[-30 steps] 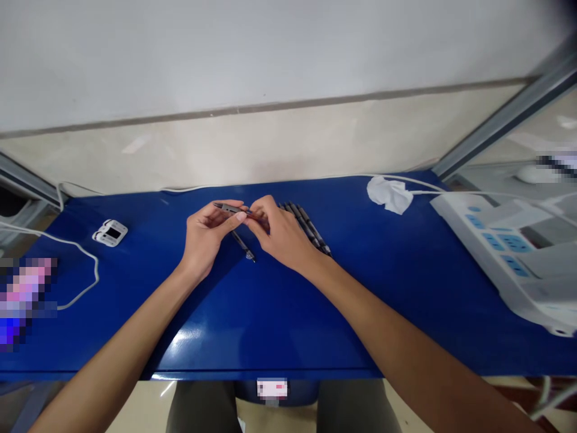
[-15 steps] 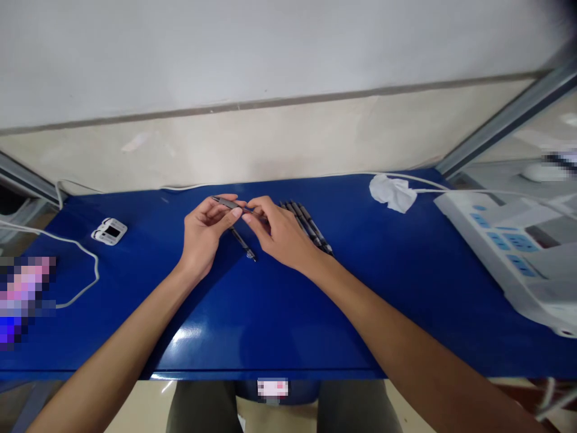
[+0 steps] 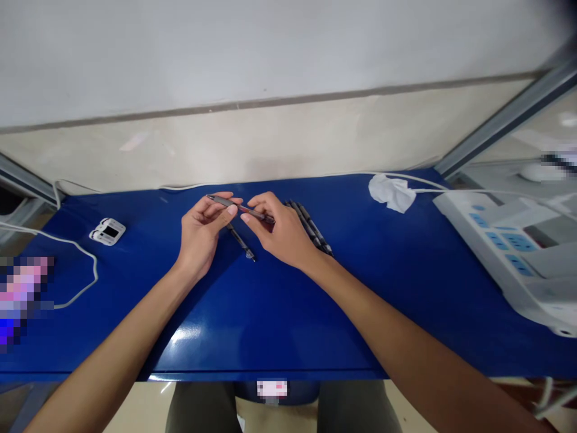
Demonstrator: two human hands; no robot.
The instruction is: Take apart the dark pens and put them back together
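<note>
A dark pen point(image 3: 220, 201) with a reddish band is pinched between the thumb and fingers of my left hand point(image 3: 201, 231), tilted slightly down to the right. Its right end reaches into the gap between the thumb and fingers of my right hand point(image 3: 282, 234), which are apart around it; whether the end touches the palm side is hard to see. Beneath my hands a second pen point(image 3: 242, 242) lies on the blue table point(image 3: 270, 319), its upper end hidden by my left hand. Several dark pens point(image 3: 311, 225) lie side by side just beyond my right hand, which partly covers them.
At the left are a small white device point(image 3: 108, 231) with a dark screen and a white cable point(image 3: 95, 264). A crumpled white tissue point(image 3: 392, 192) lies at the back right, near a large white unit with blue panels point(image 3: 500, 240). A wall point(image 3: 270, 144) borders the table's back.
My right thumb and fingers have spread apart, leaving more of the pen's right part showing between my hands. My left hand keeps its hold, shifted slightly left.
</note>
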